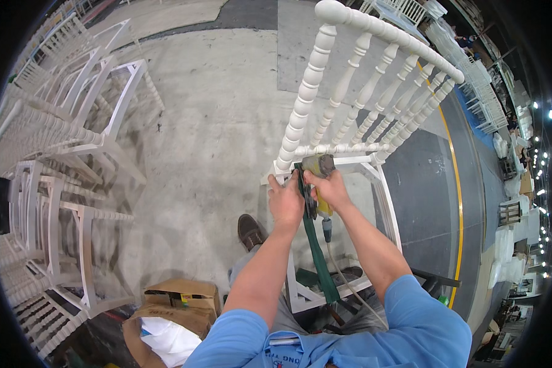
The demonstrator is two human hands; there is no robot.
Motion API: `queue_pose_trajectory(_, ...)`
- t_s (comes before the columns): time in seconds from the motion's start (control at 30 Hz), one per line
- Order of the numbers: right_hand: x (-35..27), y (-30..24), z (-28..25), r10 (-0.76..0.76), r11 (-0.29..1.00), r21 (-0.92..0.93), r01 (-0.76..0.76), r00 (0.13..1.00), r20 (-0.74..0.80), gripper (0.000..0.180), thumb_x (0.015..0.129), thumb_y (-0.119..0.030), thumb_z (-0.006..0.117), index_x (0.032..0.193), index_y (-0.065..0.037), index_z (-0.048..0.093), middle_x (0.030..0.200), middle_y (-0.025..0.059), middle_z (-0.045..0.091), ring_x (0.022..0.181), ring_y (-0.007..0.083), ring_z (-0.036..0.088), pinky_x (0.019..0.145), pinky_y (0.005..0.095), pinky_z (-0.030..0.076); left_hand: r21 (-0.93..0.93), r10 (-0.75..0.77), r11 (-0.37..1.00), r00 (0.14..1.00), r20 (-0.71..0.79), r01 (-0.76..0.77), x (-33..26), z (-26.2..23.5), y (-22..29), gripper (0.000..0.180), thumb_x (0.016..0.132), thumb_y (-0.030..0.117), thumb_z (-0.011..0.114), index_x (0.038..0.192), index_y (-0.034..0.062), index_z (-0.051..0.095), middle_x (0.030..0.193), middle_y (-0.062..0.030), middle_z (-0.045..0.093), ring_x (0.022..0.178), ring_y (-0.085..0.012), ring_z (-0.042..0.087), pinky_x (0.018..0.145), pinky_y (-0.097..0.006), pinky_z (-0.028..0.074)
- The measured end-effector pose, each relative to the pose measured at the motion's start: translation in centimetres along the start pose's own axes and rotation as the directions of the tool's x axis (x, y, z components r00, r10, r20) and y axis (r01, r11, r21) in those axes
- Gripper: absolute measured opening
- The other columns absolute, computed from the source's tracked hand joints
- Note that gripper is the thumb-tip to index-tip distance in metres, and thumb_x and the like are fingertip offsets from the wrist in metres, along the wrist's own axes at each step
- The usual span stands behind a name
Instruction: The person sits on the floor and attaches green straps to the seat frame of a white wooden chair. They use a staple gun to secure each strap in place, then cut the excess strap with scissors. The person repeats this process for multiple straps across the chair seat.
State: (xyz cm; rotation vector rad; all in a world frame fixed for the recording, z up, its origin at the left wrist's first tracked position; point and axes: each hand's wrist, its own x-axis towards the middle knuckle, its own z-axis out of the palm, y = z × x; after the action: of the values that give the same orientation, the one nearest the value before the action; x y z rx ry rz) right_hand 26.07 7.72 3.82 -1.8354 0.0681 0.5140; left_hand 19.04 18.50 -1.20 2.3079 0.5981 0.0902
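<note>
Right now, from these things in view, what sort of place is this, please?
Probably a furniture workshop or factory. Many white chair frames with turned spindles stand at the left, the right hand grips a yellow-and-grey power tool, and a long yellow line marks the grey floor.

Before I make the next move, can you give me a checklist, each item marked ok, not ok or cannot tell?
1. Yellow-and-grey power tool gripped: ok, held in the right hand.
2. Hose fitting joined below the tool's handle: looks ok.
3. Pale hose apart from green strap: ok, the strap hangs to its left.
4. Left hand well away from the tool: not ok, it is close beside it.
5. Tool tip touching the white spindle-back chair frame: cannot tell, hidden.
</note>
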Motion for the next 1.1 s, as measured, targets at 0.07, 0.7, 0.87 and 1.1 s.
queue_pose_trajectory(0.07,0.2,-0.2,0.6,-0.006,1.0,-0.015,0.006,1.0,0.006,0.022,0.094,-0.022,0.076,0.093,0.0,0.07,0.078,0.0049,0.068,0.051,0.0113,0.057,0.044,0.0278,0.045,0.001,0.015,1.0,0.999,-0.041,-0.015,0.1,0.3,-0.7,0.051,0.093,0.013,0.062,0.14,0.0318,0.065,0.153,-0.0282,0.037,0.111,-0.0492,0.062,0.092,-0.05,0.056)
queue_pose_trajectory(0.7,-0.4,0.0,0.0,0.008,1.0,0.0,-0.008,1.0,0.001,0.024,0.094,-0.024,0.077,0.095,0.0,0.07,0.078,0.0046,0.068,0.05,0.011,0.057,0.043,0.0272,0.045,-0.034,0.005,0.999,0.994,-0.112,-0.009,0.3,1.1,-1.3,0.041,0.095,0.016,0.062,0.133,0.0296,0.069,0.154,-0.0285,0.039,0.114,-0.0493,0.061,0.094,-0.05,0.055)
queue_pose_trajectory(0.87,-1.0,0.3,-0.7,0.005,1.0,-0.003,-0.005,0.999,-0.039,0.026,0.094,-0.026,0.077,0.091,-0.001,0.072,0.074,0.0027,0.067,0.05,0.0105,0.058,0.044,0.028,0.047,-0.069,0.012,0.997,0.992,-0.127,-0.021,0.1,0.8,-0.8,0.036,0.098,0.018,0.062,0.131,0.0279,0.071,0.15,-0.0297,0.043,0.12,-0.0481,0.06,0.098,-0.049,0.053)
queue_pose_trajectory(1.1,-5.8,-2.6,-4.4,0.039,0.997,0.072,-0.033,0.996,-0.079,0.027,0.093,-0.024,0.079,0.102,-0.001,0.07,0.083,0.0047,0.069,0.054,0.0126,0.06,0.048,0.0299,0.049,-0.103,0.054,0.992,0.981,-0.188,-0.074,0.6,0.8,-1.9,0.035,0.097,0.015,0.063,0.129,0.0246,0.073,0.146,-0.0303,0.046,0.118,-0.0486,0.06,0.097,-0.05,0.053)
